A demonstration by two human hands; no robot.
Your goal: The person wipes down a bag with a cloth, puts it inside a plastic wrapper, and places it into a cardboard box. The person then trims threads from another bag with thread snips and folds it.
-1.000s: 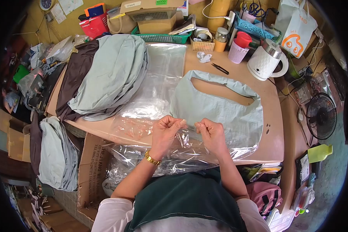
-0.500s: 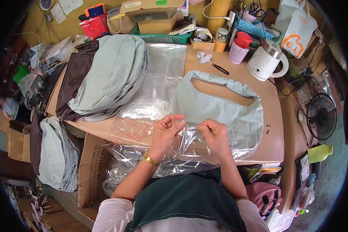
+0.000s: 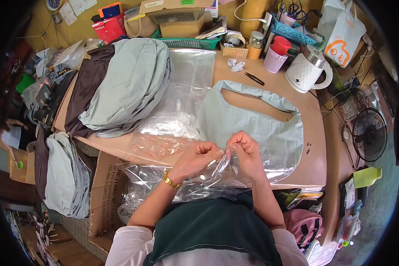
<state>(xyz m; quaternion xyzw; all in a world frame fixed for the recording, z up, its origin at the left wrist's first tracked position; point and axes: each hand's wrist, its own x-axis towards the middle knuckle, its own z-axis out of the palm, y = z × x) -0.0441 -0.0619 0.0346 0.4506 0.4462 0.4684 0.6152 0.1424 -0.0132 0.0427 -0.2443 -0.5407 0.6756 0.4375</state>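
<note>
Thumb and fingers of your right hand (image 3: 246, 153) pinch a gathered bunch of clear plastic (image 3: 221, 168); your left hand (image 3: 197, 160) is right beside it, fingertips together, though whether they grip any is hard to tell. Beyond your hands, the pale green bag (image 3: 248, 116) lies flat, its near side partly hidden by your right hand. At the bag's near side, the plastic looks glossy and creased, its outline lost in glare.
</note>
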